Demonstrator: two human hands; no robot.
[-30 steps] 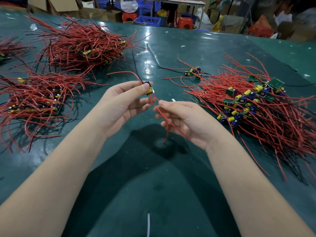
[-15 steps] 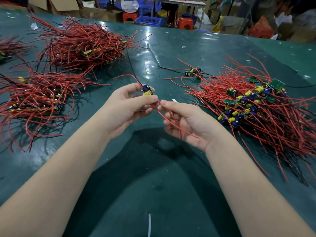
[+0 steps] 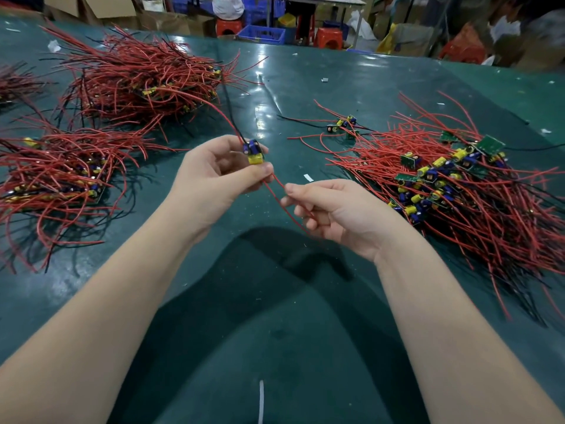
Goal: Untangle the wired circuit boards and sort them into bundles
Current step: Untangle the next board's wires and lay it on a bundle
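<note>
L hand [image 3: 214,175] – board [image 3: 254,152], R hand [image 3: 339,212] – wire [image 3: 276,191]

I see a dark green counter [image 3: 382,96] with a glossy top. On my left lie two big bundles of red-wired boards, one far [image 3: 143,81] and one nearer [image 3: 58,175], with part of a third [image 3: 15,84] at the left edge. On the right sprawls a loose heap [image 3: 458,191], a few stray boards [image 3: 342,125] lie just beyond it, and small white scraps [image 3: 308,178] dot the surface.
</note>
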